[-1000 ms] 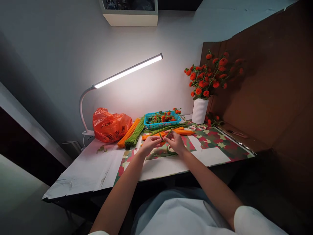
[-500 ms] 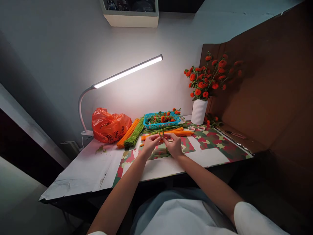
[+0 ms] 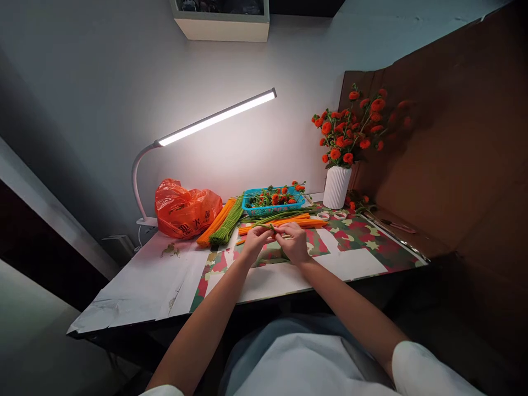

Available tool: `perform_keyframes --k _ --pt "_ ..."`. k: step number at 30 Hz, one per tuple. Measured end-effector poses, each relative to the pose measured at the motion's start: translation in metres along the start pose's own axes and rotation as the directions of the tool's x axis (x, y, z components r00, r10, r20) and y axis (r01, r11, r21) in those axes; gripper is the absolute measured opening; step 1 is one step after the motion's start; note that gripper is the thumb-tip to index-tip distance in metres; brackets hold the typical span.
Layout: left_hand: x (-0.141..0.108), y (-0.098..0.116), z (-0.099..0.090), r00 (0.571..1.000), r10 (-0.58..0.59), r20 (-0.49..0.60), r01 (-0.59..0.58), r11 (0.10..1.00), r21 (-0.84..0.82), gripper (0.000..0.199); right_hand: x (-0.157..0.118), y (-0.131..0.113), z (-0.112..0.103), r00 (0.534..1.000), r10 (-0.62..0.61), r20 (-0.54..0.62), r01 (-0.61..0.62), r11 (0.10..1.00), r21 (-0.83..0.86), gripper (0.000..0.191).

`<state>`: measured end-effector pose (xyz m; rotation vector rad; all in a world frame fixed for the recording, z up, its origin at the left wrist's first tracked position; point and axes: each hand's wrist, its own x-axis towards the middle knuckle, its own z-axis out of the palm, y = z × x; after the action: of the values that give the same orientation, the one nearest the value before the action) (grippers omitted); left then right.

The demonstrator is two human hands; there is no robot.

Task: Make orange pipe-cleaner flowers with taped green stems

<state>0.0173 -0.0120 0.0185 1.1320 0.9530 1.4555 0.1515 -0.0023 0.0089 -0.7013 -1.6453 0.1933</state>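
Observation:
My left hand [image 3: 256, 242] and my right hand [image 3: 293, 242] meet above the table, fingertips pinched close together. Between them is a green pipe cleaner [image 3: 264, 225], one end sticking out to the left over my left fingers. Its middle is hidden by my fingers. Just beyond my hands lie orange pipe cleaners [image 3: 307, 221] and loose green pipe cleaners [image 3: 289, 215]. To the left, a bundle of green pipe cleaners [image 3: 226, 226] rests beside a bundle of orange pipe cleaners [image 3: 216, 224].
A blue basket [image 3: 272, 210] of small orange flowers stands at the back. Right of it is a white ribbed vase [image 3: 336, 188] with orange flowers [image 3: 340, 142]. An orange plastic bag [image 3: 185, 212], a lit lamp [image 3: 218, 116], tape rolls [image 3: 323, 216] and a cardboard panel [image 3: 449, 143] surround the table.
The green pipe cleaner stood up between my fingertips before; now it lies over toward the left. My hands stay in nearly the same place.

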Motion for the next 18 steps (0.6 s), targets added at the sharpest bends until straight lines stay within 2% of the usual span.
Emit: perform_keyframes --k 3,7,14,18 --pt "0.000 0.001 -0.001 0.999 -0.010 -0.048 0.008 0.999 -0.050 0.042 0.000 0.002 -0.001 1.000 -0.021 0.022 0.022 0.999 -0.026 0.018" --pt "0.002 -0.001 -0.002 0.998 0.022 -0.059 -0.022 1.000 -0.007 0.044 0.000 0.002 0.000 0.999 -0.011 0.044 0.012 1.000 -0.016 0.016" --pt "0.003 -0.007 -0.002 0.974 0.223 -0.033 -0.219 0.971 0.093 0.040 -0.001 0.002 0.005 0.975 0.219 0.040 -0.223 0.968 0.114 0.010" --pt "0.005 -0.010 -0.004 0.978 0.207 -0.009 -0.205 0.973 0.111 0.038 -0.001 0.004 0.006 0.957 0.285 0.056 -0.290 0.945 0.151 0.006"
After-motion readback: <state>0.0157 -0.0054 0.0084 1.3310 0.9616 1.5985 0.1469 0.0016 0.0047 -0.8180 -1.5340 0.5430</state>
